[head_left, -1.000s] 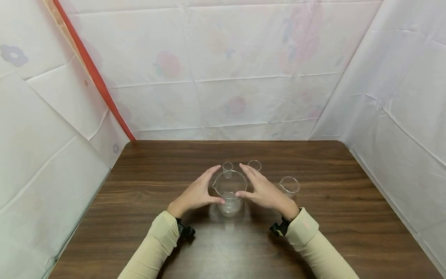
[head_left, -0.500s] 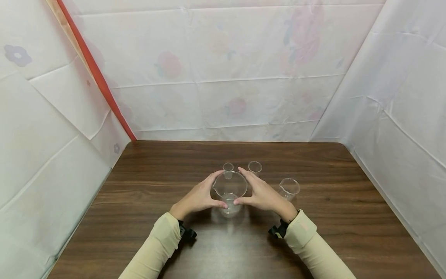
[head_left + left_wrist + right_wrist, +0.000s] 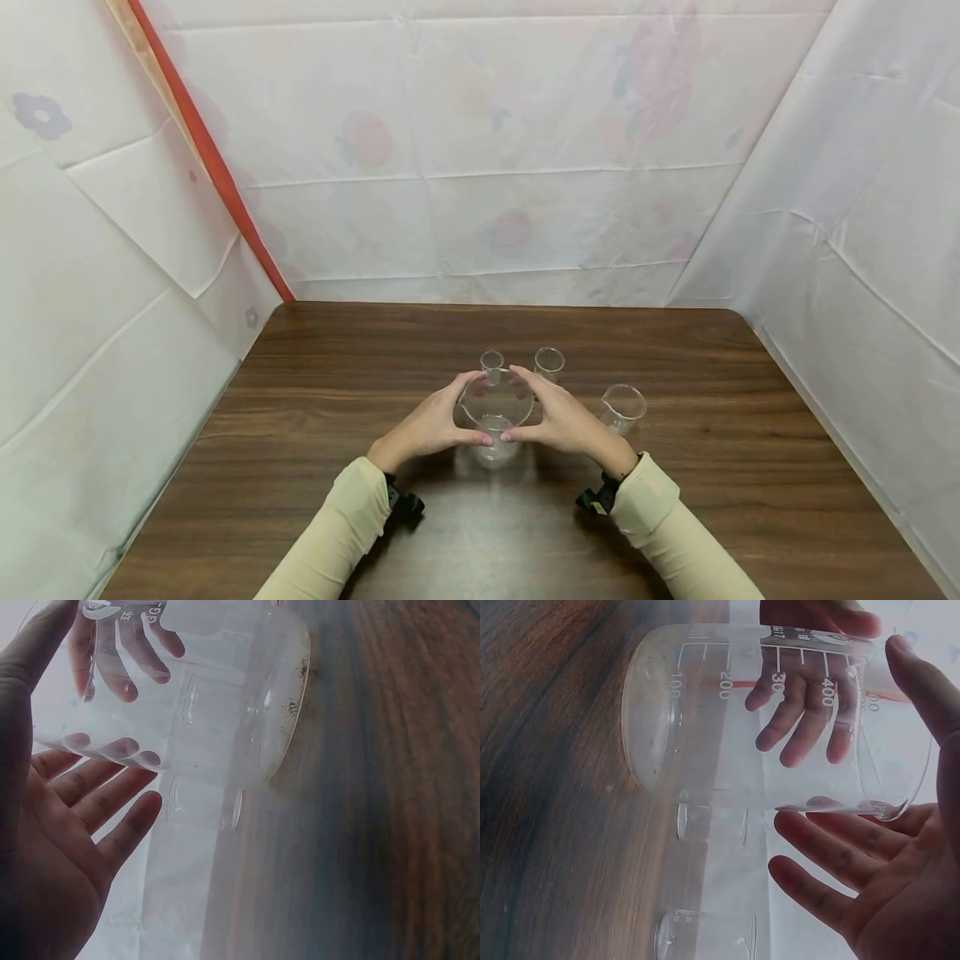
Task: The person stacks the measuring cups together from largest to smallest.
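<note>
A large clear glass beaker (image 3: 492,454) with a spouted rim stands upright on the wooden table. White graduation marks show on the beaker (image 3: 649,712) in the right wrist view. My left hand (image 3: 429,427) holds it from the left, thumb at the near side and fingers curved around the far side. Opposite, my right hand (image 3: 566,421) holds the same beaker in mirrored fashion. Through the glass in the left wrist view, the other hand's fingers show behind the beaker (image 3: 217,742). The two thumb tips nearly meet in front of it.
Just behind the large beaker is the smallest beaker (image 3: 492,359). A slightly bigger beaker (image 3: 550,361) stands to its right, and a medium beaker (image 3: 624,404) lies beyond my right hand. White patterned sheets (image 3: 480,225) enclose the table (image 3: 300,492) on three sides.
Both hands have moved inward, from slightly apart to against the large beaker's sides, and their thumbs have come closer together. The beakers stay in place.
</note>
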{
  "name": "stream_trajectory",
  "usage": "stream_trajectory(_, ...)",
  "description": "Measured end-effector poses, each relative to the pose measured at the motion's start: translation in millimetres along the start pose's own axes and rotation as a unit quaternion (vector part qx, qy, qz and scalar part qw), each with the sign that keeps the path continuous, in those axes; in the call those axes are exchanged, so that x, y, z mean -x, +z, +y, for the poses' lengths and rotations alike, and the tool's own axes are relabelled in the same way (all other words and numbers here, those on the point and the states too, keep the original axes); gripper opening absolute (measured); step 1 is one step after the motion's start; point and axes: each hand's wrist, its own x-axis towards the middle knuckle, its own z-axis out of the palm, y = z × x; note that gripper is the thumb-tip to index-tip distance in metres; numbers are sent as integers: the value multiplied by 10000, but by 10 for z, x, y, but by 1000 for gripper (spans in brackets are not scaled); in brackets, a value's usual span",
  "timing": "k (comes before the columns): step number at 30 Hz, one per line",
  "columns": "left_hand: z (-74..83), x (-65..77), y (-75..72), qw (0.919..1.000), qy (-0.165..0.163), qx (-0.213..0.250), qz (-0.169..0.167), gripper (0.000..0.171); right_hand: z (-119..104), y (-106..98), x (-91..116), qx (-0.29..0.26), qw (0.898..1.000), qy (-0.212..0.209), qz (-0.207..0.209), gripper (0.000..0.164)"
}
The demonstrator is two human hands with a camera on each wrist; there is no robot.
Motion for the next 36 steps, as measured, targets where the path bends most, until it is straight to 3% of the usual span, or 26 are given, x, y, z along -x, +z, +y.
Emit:
stream_trajectory(15, 59, -23, -13, 9991, 50, 428, -16, 89, -5, -5, -13, 69, 9997, -134, 197, 92)
stream_trajectory(21, 50, -25, 17, 9991, -11, 419, -70, 87, -3, -2, 13, 91, 9998, -98, 154, 91)
stream_trajectory(36, 139, -30, 66, 9990, 182, 395, 84, 89, -21, -49, 108, 89, 9994, -140, 311, 92)
